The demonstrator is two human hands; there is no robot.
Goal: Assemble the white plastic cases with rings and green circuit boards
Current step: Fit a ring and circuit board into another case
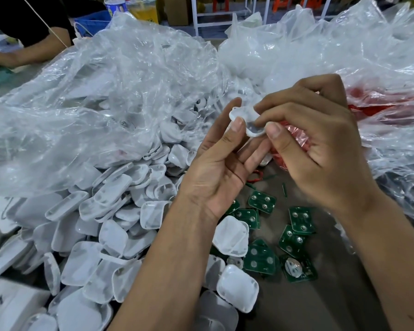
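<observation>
Both hands meet over the tabletop (285, 304): the left hand (215, 173) pinches a white case (245, 121) by thumb and fingers, and the right hand (320, 149) pinches its far edge. Steadying it level seems wise before adding a green board (262, 201) from below.

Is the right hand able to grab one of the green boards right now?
Probably not yet. The right hand and left hand both pinch a white case. The green boards lie bare on the table below with nothing over them, so it looks easy once that hand lets go.
</observation>
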